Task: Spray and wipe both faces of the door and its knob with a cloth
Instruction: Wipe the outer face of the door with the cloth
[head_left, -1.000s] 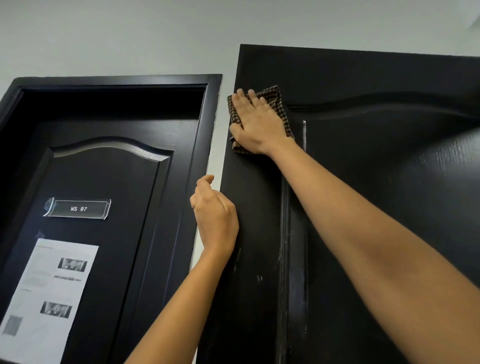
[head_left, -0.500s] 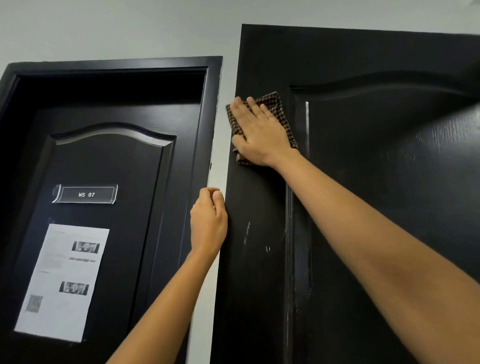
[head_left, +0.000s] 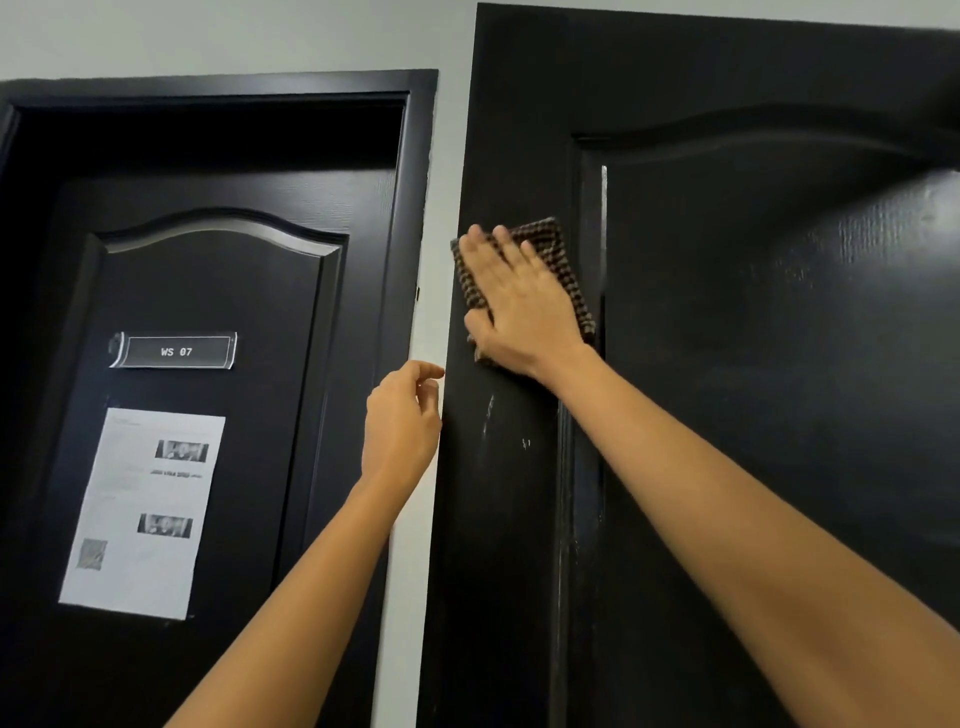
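Black open door (head_left: 727, 415) filling right of frame, right hand (head_left: 519, 306) flat with straight fingers pressing checked cloth (head_left: 563, 260) on its left stile, left hand (head_left: 402, 421) loosely curled, grasping nothing, at door's edge.

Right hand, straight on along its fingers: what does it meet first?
The right hand, flat on the brown checked cloth, points up and left across the open black panelled door. First in line is that door's free edge, just past the fingertips; beyond lies the pale wall strip, depth unclear.

Nameplate (head_left: 173, 351) on closed door (head_left: 208, 291): "WS 07" (paper notice (head_left: 143, 512) below unreadable).
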